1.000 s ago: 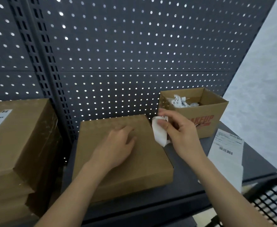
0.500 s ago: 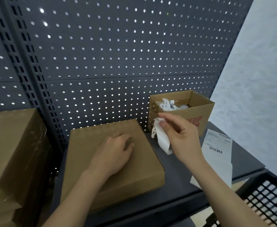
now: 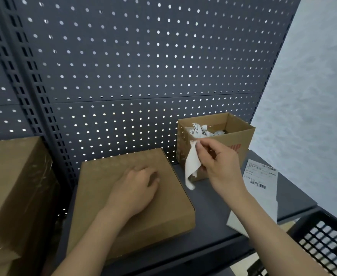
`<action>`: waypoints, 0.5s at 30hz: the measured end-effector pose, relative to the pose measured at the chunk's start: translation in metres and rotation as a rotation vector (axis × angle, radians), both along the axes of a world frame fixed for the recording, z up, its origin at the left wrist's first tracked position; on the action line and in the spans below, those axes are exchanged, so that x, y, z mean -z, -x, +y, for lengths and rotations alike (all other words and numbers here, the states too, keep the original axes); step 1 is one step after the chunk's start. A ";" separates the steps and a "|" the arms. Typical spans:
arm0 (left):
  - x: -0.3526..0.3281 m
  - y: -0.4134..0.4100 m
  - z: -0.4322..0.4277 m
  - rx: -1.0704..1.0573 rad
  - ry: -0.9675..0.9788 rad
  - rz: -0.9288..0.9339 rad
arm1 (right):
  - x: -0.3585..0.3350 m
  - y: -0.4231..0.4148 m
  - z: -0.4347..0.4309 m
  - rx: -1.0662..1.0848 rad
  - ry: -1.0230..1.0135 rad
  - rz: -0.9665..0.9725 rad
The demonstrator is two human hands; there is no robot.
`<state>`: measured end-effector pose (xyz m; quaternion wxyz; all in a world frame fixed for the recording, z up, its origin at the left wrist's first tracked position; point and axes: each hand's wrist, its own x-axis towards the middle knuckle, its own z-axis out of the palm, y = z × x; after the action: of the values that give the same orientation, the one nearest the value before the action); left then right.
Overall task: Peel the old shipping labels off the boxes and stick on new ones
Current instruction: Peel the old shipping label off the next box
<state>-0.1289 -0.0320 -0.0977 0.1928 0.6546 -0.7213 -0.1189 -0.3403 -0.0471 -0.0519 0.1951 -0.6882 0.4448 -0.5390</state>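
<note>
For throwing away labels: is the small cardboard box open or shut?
Open: the small cardboard box has no lid on top, and crumpled labels show inside.

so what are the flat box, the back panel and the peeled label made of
Flat box: brown cardboard, matte, likely corrugated, with folded edges. Back panel: probably painted sheet metal, dark grey, punched with regular holes. Peeled label: thin white paper, it seems; it curls and hangs limp.

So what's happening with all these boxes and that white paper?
A person is relabelling boxes. The right hand pinches a peeled white label, dangling in front of the small open box that holds crumpled old labels. The left hand rests on the flat brown box, whose top shows no label. A printed label sheet lies on the shelf nearby.
</note>
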 end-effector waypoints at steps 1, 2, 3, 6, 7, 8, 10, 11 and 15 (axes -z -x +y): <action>0.000 0.000 0.000 -0.002 0.001 -0.007 | 0.000 0.000 -0.002 0.009 -0.004 0.007; -0.001 0.001 0.001 -0.002 0.000 -0.014 | 0.000 0.000 -0.003 0.025 -0.005 0.017; -0.001 0.001 0.001 -0.002 -0.002 -0.019 | 0.001 0.000 -0.003 0.040 -0.004 0.027; 0.000 0.001 0.000 0.002 0.013 -0.033 | 0.000 0.003 -0.004 0.030 -0.034 -0.013; 0.001 0.001 0.000 0.004 0.015 -0.032 | -0.001 0.004 -0.004 0.013 -0.045 -0.036; 0.002 0.001 -0.001 0.006 0.015 -0.030 | -0.003 0.004 -0.005 -0.003 -0.049 -0.056; 0.004 0.000 -0.003 0.010 0.012 -0.029 | -0.008 0.005 -0.007 -0.021 -0.059 -0.087; 0.005 0.000 -0.003 0.011 0.013 -0.031 | -0.010 0.005 -0.008 -0.017 -0.069 -0.108; 0.004 0.002 -0.005 0.002 0.016 -0.035 | -0.020 0.003 -0.012 0.000 -0.072 -0.168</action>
<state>-0.1308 -0.0371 -0.1014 0.1851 0.6543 -0.7261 -0.1018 -0.3429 -0.0595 -0.0324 0.2562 -0.6329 0.4460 -0.5786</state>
